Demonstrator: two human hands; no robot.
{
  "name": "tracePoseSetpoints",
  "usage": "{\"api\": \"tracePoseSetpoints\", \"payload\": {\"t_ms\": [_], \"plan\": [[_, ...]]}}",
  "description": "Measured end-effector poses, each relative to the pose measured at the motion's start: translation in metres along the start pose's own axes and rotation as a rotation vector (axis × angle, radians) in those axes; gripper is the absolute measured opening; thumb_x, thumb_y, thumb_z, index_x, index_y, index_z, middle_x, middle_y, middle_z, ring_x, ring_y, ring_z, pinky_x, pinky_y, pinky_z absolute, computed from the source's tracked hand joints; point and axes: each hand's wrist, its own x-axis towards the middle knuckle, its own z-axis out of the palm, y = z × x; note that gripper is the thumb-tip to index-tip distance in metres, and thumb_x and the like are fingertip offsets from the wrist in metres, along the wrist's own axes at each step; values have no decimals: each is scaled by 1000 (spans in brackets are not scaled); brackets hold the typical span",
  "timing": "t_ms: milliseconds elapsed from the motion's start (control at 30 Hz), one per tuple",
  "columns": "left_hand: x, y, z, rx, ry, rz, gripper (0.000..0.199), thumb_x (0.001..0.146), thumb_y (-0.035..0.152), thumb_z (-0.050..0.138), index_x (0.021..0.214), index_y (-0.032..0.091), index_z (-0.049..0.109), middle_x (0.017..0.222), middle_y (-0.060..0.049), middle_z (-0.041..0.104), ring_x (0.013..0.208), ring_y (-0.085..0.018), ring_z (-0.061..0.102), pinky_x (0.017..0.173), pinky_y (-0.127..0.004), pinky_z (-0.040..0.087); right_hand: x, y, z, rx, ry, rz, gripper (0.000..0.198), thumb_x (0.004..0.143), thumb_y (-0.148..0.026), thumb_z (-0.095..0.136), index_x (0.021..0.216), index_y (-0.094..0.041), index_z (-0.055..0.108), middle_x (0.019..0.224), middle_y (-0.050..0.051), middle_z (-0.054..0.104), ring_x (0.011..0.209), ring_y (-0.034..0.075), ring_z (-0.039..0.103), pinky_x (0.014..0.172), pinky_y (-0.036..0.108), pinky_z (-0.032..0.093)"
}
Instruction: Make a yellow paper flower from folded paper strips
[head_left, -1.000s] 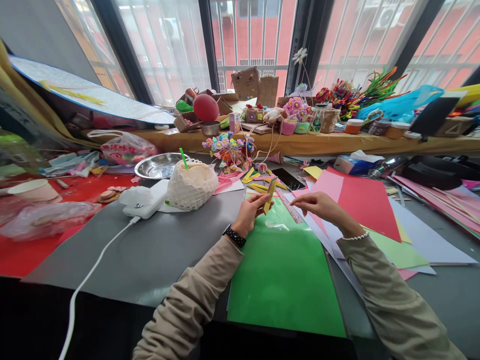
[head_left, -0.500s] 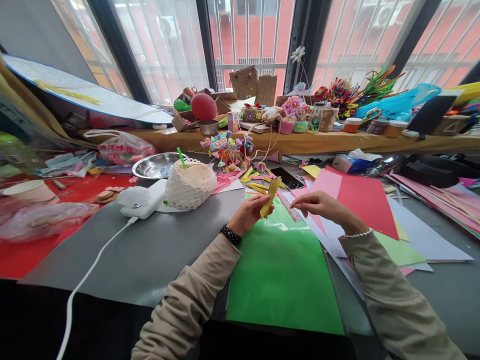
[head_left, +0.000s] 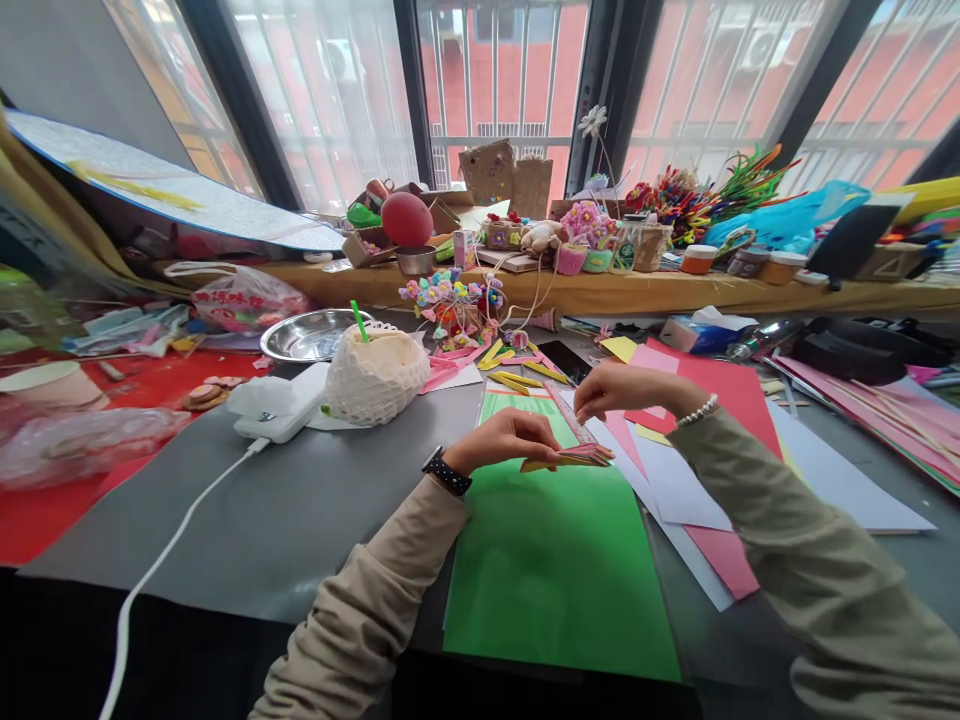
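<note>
My left hand (head_left: 506, 440), with a dark dotted band at its wrist, pinches a small stack of paper strips (head_left: 585, 455) between thumb and fingers. The stack lies nearly level, its pink and yellow layered ends pointing right. Below it spreads a glossy green sheet (head_left: 562, 570). My right hand (head_left: 630, 390) hovers just above and to the right of the stack, apart from it. Its fingers are loosely bent downward, and nothing shows in them. Several folded yellow strips (head_left: 510, 382) lie beyond the green sheet, near a dark phone (head_left: 564, 360).
A netted fruit (head_left: 379, 375) with a green straw stands left of centre, beside a metal bowl (head_left: 307, 335) and a white power strip (head_left: 289, 405) with its cable. Coloured paper sheets (head_left: 682, 480) overlap at right. Craft flowers (head_left: 454, 300) and jars (head_left: 699, 258) line the back.
My left hand has come lower and turned the strip stack from upright to nearly level, pointing right. My right hand has shifted slightly left and up, and its fingers bend further down.
</note>
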Motion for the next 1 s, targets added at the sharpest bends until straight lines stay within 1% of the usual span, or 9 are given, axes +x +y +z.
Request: {"api": "tracePoseSetpoints", "payload": {"t_ms": [100,167,233,367,433,500,667,833,1000], "plan": [[1,6,4,187,-19,14,21,67,34,60,75,16,68,70,-5,61,66,-13,54,62,-22,40,14,-21,-19,-127,-106,47,22,63,-37,60,56,-17,65,43,-4,53,41,5,41,44,19,28],[1,9,7,295,-19,42,19,70,32,58,77,18,68,71,-5,62,68,-13,54,64,-21,40,24,-37,-26,-220,-156,58,21,58,-36,64,51,-17,65,39,-5,50,38,4,37,42,20,25],[1,12,11,359,-6,86,18,72,30,56,78,19,69,70,-4,63,68,-13,55,63,-20,40,32,-54,-28,-323,-187,78,17,56,-32,66,51,-16,65,37,-5,49,37,4,36,42,21,25],[0,12,14,485,59,102,16,73,27,55,73,19,69,63,-4,63,59,-12,54,57,-20,37,41,-85,-24,-645,-155,107,4,58,-15,64,56,-15,67,42,-2,53,40,6,39,44,22,26],[0,8,14,577,132,88,15,72,26,56,72,20,69,65,-4,63,60,-13,54,58,-21,38,44,-94,-21,-793,-141,80,7,58,-13,63,62,-14,68,50,2,58,45,9,45,45,23,27],[0,3,13,648,218,85,15,72,25,55,73,20,69,71,-4,63,67,-14,55,63,-22,38,44,-97,-20,-888,-98,43,14,59,-12,61,70,-14,69,58,5,62,51,12,51,45,23,28],[0,-5,9,739,388,58,12,70,23,57,73,22,69,100,-5,61,76,-16,56,68,-24,38,42,-94,-20,-927,8,30,18,65,-11,53,77,-12,67,67,10,65,61,16,59,51,23,34],[1,-8,6,744,456,46,14,71,22,55,77,23,68,79,-5,66,73,-17,56,68,-25,36,39,-97,-20,-939,103,62,22,71,-11,47,83,-11,66,69,12,65,68,18,61,58,25,38],[1,-9,7,706,502,49,13,71,24,56,75,23,68,74,-5,66,69,-17,56,67,-24,35,39,-98,-19,-936,135,80,23,73,-13,47,87,-12,66,72,13,65,71,19,61,61,26,39]]}}
